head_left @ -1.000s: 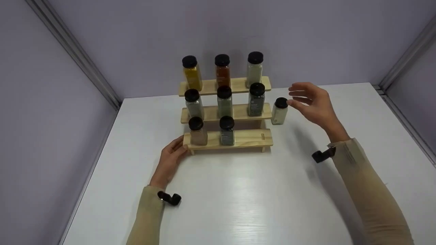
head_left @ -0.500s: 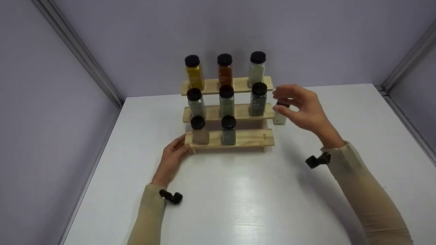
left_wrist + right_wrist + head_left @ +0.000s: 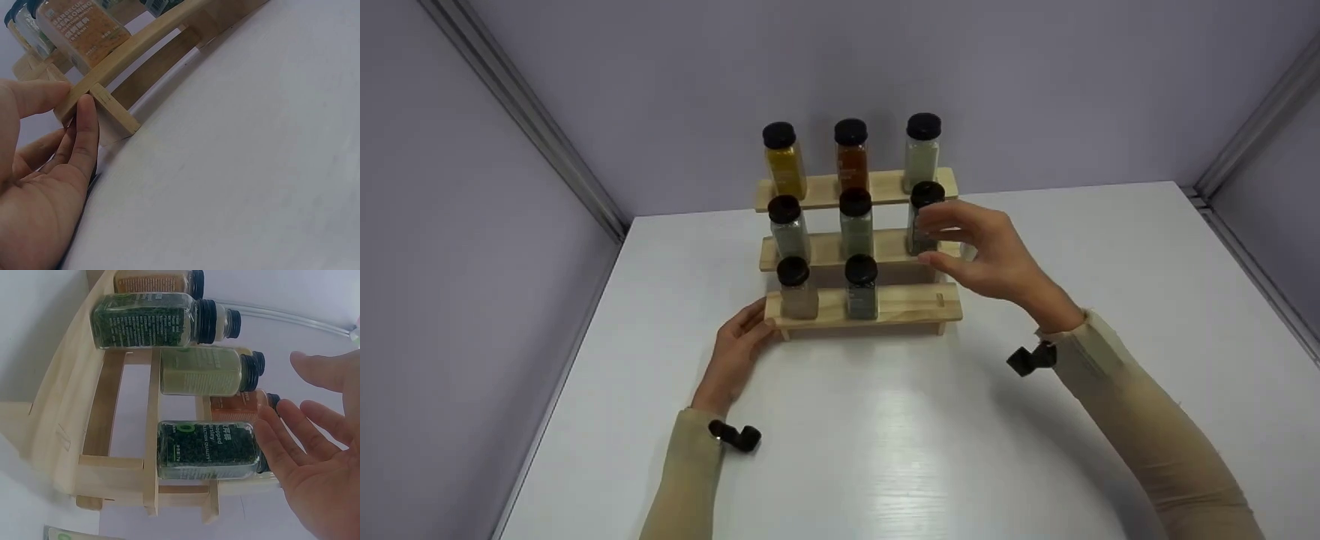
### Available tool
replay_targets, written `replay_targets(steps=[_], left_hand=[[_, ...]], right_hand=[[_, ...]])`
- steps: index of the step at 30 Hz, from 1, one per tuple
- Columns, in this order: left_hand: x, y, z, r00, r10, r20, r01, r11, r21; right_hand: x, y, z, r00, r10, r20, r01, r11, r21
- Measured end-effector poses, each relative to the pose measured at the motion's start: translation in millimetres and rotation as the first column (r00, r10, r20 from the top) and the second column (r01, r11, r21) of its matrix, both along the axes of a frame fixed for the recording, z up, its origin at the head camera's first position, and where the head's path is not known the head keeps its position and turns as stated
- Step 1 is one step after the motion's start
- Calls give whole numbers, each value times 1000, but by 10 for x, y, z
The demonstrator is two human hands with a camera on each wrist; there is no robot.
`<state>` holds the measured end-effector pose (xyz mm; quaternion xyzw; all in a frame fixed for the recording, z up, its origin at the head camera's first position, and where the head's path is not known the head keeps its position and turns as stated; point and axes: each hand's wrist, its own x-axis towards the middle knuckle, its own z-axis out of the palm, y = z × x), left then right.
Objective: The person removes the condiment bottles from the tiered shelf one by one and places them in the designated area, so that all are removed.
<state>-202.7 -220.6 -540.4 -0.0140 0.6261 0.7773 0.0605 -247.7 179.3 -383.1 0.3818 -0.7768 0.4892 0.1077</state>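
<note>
A three-tier wooden spice rack [image 3: 907,304] stands on the white table, bearing several square glass spice jars with black lids. My left hand [image 3: 735,354] pinches the left end of its lowest shelf, thumb on top and fingers underneath in the left wrist view. Just above that grip stands a barbecue seasoning jar [image 3: 84,36]. My right hand [image 3: 990,255] is at the rack's right side, thumb and fingers spread apart. Its fingertips overlap the lid end of the chopped parsley jar [image 3: 208,450] on the middle tier. A pale jar [image 3: 968,252] right of the rack is mostly hidden behind this hand.
On the top tier are a yellow jar [image 3: 785,169], a red-orange jar [image 3: 852,165] and a pale green one [image 3: 922,157]. A dark green jar [image 3: 862,292] stands mid-shelf on the lowest tier. A grey wall [image 3: 697,97] rises close behind the rack.
My right hand has moved left and slightly down, from beside the loose pale jar, past it, to in front of the parsley jar. The left hand keeps its grip on the rack.
</note>
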Motion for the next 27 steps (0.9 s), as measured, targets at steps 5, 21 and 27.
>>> replay_targets(steps=[5,21,27], left_hand=[[8,-4,1,1000,1,5,-1,1000,-3],[2,3,-8,1000,8,-1,-8,1000,-30],[9,-5,-12,1000,13,-1,-13,1000,-18]], right_hand=[[8,-103,-45,999,39,-14,-39,999,15],[-9,-434,-331,997,62,51,-64,997,31],[-15,-539,-397,987,102,122,-104,994,11]])
